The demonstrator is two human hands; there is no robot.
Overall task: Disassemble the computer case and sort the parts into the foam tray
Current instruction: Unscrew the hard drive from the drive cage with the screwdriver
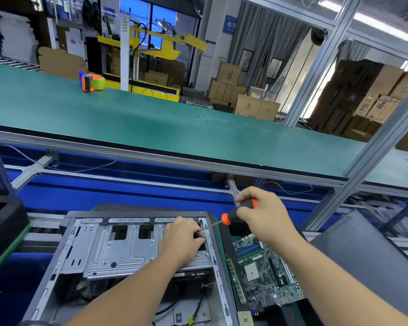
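Observation:
An open grey computer case (73,252) lies in front of me, a silver drive cage (118,250) across its top. My right hand (264,215) grips a black and orange screwdriver (231,216); its thin shaft slants down left to the case's right rail. My left hand (184,238) rests on the cage by that corner, its fingers curled at the shaft's tip. A green motherboard (264,269) lies to the right of the case. At the far left stands a black foam tray (3,220).
Cables (198,304) hang inside the case's lower part. A dark grey panel (368,262) lies at the right. A long green bench (151,123) runs across behind, with an orange and blue tape dispenser (91,82) on it. Aluminium frame posts (353,168) rise at the right.

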